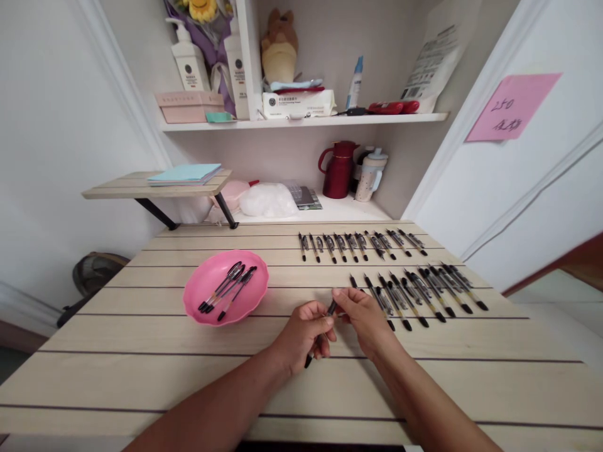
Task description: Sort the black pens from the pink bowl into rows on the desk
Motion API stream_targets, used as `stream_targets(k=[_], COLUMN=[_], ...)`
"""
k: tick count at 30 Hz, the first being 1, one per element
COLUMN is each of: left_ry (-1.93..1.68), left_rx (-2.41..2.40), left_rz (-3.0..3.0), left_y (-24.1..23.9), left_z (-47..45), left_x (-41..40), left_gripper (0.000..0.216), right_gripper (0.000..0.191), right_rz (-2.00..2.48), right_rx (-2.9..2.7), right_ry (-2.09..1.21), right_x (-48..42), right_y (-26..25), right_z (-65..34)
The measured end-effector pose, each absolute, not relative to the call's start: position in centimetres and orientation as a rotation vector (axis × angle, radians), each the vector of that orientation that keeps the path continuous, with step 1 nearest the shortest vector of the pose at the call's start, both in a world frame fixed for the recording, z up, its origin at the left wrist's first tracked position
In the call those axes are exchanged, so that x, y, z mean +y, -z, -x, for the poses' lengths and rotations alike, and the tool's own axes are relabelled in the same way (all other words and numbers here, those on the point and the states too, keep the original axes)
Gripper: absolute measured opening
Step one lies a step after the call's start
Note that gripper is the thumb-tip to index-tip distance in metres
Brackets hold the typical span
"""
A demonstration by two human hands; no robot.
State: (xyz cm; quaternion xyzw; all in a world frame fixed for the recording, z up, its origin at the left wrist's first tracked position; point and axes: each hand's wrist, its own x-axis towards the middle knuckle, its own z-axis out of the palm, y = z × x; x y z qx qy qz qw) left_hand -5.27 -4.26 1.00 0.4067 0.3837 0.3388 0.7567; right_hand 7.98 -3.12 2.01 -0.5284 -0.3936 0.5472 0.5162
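Note:
A black-ended pen (308, 361) slants between my two hands above the middle of the table. My left hand (304, 336) wraps its fingers around the pen's body. At the upper end, the thumb and fingers of my right hand (365, 317) pinch the same pen; the fingers partly hide it. To the left, a pink scalloped bowl (257, 292) contains several more pens (228, 290). Close by my right hand lies a front row of pens (459, 297) with small dark parts among them. Behind it is a second row of similar pens (339, 247).
The slatted table (141, 376) spans the foreground. A small raised stand (117, 185) at the back left bears blue paper (183, 174). Along the back are a plastic bag (268, 199), a red jug (339, 169) and a tumbler (372, 176), below a loaded white shelf (367, 121).

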Motion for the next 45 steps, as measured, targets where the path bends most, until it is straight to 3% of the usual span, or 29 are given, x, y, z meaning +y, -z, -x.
stream_targets(k=[31, 38, 45], left_ry=[-0.707, -0.723, -0.724], left_rx=[0.814, 0.839, 0.845], left_rz=[-0.827, -0.809, -0.806], left_y=[-0.8, -0.8, -0.7], left_z=[5.2, 5.2, 5.3], left_x=[-4.1, -4.0, -3.9], left_gripper=[0.026, 0.026, 0.029], right_gripper=[0.030, 0.030, 0.018], right_rz=[1.037, 1.121, 1.629], right_rx=[-0.779, -0.700, -1.387], right_ry=[-1.462, -1.113, -0.619], right_x=[-2.5, -1.2, -3.4], right_y=[-1.9, -2.2, -1.0], right_z=[-8.0, -10.5, -14.1])
